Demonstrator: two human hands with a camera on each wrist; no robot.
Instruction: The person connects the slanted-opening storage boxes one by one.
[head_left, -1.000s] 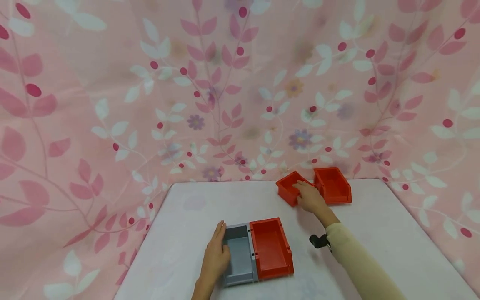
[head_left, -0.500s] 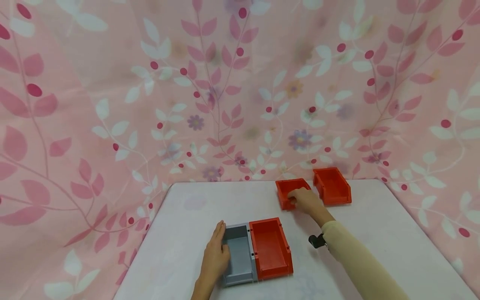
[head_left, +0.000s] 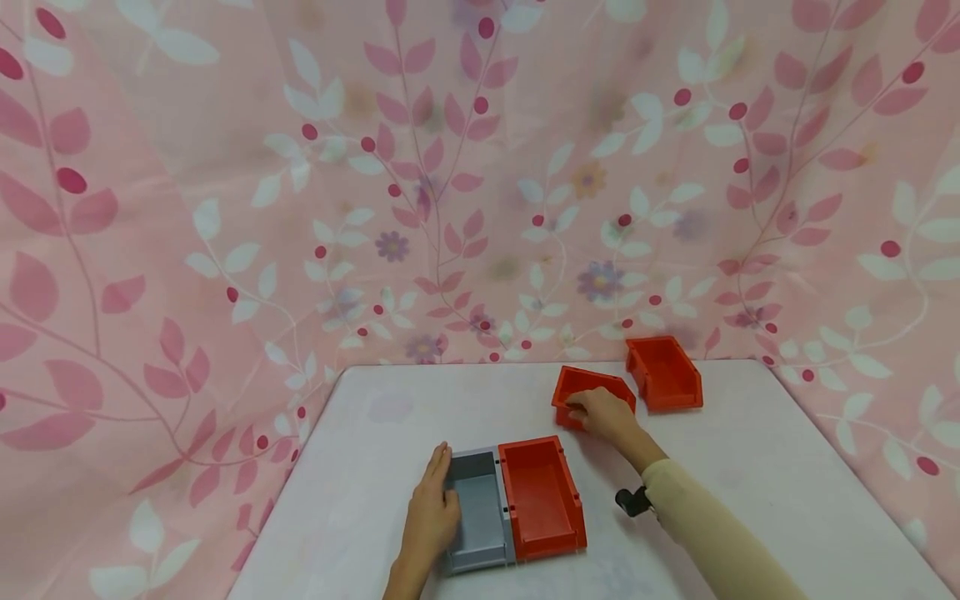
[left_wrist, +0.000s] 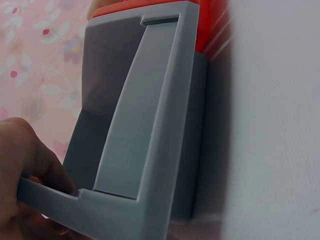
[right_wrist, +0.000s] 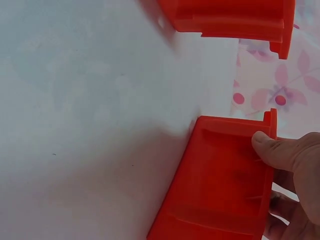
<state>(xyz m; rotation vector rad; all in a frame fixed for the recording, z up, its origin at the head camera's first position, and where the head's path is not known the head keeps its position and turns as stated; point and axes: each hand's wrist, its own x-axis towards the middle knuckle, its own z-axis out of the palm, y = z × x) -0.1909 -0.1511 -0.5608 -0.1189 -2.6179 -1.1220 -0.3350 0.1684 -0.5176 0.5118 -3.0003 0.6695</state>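
Note:
My left hand (head_left: 430,512) holds the left side wall of a grey storage bin (head_left: 478,512) near the table's front. In the left wrist view the thumb lies inside that grey bin (left_wrist: 135,115), and the other fingers are outside, partly hidden. A red bin (head_left: 540,496) sits flush against its right side. Farther back, my right hand (head_left: 606,415) grips a second red bin (head_left: 573,382) by its wall. The right wrist view shows the thumb on one face of this red bin (right_wrist: 220,165) near the rim, with fingers on the other side.
A third red bin (head_left: 667,372) stands at the back right, just beyond the held one. The white table (head_left: 382,442) ends at a pink floral cloth (head_left: 450,208) hanging behind it. A dark wrist camera (head_left: 633,502) hangs under the right sleeve.
My right hand has turned the second red bin and drawn it slightly nearer, away from the third red bin. My left hand and the joined grey and red bins have stayed put.

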